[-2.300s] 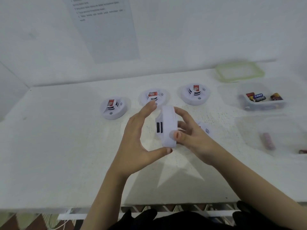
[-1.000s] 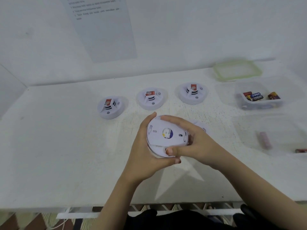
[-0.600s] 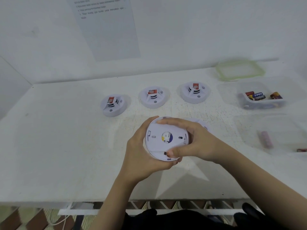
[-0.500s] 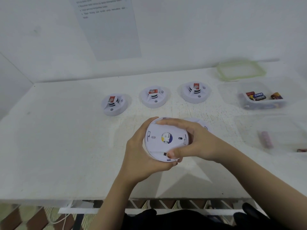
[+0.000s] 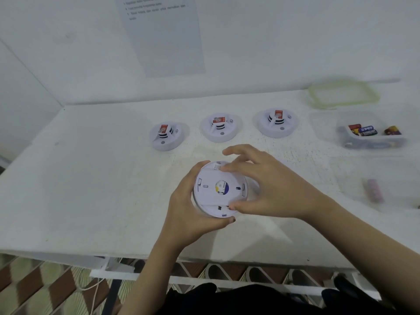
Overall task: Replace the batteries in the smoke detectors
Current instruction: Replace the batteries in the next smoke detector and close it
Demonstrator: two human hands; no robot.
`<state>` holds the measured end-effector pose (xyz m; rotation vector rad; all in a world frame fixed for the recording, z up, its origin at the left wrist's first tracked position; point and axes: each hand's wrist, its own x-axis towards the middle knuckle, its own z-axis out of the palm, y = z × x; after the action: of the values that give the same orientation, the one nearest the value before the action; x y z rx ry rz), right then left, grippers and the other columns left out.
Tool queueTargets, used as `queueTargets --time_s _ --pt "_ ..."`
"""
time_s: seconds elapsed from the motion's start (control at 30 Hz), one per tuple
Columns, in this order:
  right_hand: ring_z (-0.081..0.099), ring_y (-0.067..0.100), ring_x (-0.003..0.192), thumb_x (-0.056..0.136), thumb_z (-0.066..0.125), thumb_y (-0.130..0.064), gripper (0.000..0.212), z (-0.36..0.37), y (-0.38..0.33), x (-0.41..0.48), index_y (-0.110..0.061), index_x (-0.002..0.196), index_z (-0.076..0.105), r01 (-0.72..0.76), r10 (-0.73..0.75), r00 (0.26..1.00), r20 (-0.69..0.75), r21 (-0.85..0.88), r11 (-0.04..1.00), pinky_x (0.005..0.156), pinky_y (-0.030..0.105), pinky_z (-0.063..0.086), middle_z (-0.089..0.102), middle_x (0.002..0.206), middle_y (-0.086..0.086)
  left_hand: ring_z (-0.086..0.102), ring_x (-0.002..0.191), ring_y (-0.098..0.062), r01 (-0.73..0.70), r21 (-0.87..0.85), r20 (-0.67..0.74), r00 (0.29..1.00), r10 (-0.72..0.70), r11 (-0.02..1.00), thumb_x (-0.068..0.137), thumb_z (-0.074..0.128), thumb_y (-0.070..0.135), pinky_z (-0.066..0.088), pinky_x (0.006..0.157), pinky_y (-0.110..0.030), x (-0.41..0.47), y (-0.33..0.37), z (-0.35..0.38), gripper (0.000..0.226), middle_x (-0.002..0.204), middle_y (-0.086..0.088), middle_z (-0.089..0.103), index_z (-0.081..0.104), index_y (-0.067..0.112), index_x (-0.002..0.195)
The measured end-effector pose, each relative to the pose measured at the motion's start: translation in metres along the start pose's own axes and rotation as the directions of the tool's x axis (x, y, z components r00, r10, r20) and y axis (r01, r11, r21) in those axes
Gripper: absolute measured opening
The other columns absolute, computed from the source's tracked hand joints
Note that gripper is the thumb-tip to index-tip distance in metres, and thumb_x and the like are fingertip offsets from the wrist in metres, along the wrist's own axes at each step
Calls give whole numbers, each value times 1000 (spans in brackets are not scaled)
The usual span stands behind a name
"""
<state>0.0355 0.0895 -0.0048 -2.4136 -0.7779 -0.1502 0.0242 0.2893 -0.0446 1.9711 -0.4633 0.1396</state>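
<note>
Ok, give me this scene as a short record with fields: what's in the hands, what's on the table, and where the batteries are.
held item: smoke detector, back face up
left hand: cups its left edge
right hand: thumb and fingers pinch across the back plate
table: three more smoke detectors in a row, each topped by a red-labelled piece
batteries: loose in a clear container, far right
lid: green-rimmed lid behind that container
</note>
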Motion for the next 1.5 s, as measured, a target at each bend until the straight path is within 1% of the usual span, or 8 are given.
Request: queueTargets --time_s 0.27,0.47,0.6,0.83,0.97,1.07,1.2,1.5 --pt "41 5 109 64 69 -45 58 8 -5 4 -14 112 61 119 -117 993 19 -193 974 110 29 14 52 121 -2 51 113 15 -28 109 -8 1000 29 994 61 80 42 37 88 1 -7 -4 6 72 120 40 51 46 36 124" --pt "27 -14 120 61 64 -45 57 15 1 0 -19 111 57 -19 29 990 -142 71 997 109 21 17 45 128 -9 51 109 17 43 101 -99 995 -33 994 53 81 46 40 84 1 -14 -13 -2 81 118 42 50 41 42 124" --pt "33 6 127 60 67 -43 57 21 8 -3 -20 111 59 -51 49 992 -117 -9 999 113 32 14 40 138 -4 56 113 5 96 62 -184 979 -83 993 54 80 48 43 87 -6 -17 -21 -15 81 120 26 57 46 32 126" --pt "3 26 142 61 59 -48 46 45 19 -11 -19 96 66 26 56 979 198 -387 922 112 50 -12 21 155 15 53 120 -4 166 58 -311 940 -140 984 52 81 47 45 95 -12 -14 -40 -37 94 129 6 56 46 15 133" --pt "-5 23 143 79 46 -54 54 48 24 -10 -23 122 59 -6 67 983 171 -333 943 112 46 -19 14 157 12 51 123 -5 146 -3 -314 939 -140 989 53 82 43 45 98 -16 -9 -39 -29 95 130 7 53 43 14 135" --pt "17 14 142 89 43 -51 54 35 15 -9 -30 138 40 -117 118 992 51 -14 993 116 36 8 27 154 0 49 124 1 104 -55 -290 950 -116 993 55 81 39 45 96 -13 -3 -31 -16 95 129 25 48 39 17 136" --pt "51 -5 105 94 50 -37 42 15 5 -7 -42 134 37 -229 246 969 -20 303 925 87 19 44 52 127 -18 47 124 6 32 -106 -255 965 -58 994 55 81 31 44 92 -8 7 -14 3 92 126 37 45 34 23 134" --pt "65 8 84 91 52 -16 35 -12 13 -18 -37 119 46 -186 275 952 -135 460 868 65 22 55 63 110 -12 54 124 -6 -41 -165 -204 979 6 985 50 88 30 53 92 -23 35 16 42 100 132 19 48 35 14 134"
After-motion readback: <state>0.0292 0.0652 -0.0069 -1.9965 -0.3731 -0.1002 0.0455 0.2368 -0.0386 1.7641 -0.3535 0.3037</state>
